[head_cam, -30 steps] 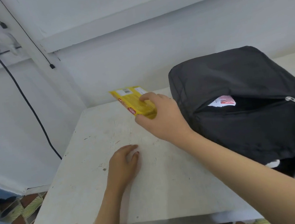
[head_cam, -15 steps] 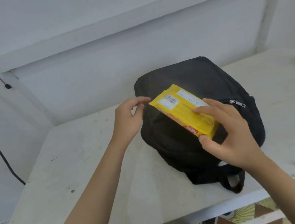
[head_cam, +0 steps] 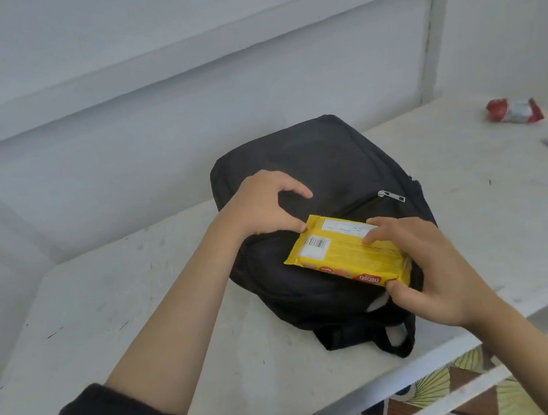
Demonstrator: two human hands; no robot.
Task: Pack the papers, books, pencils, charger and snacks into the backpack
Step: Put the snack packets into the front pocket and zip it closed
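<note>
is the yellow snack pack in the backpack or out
Out: the yellow snack pack is over the backpack, whole wrapper showing, held by the right hand.
</note>
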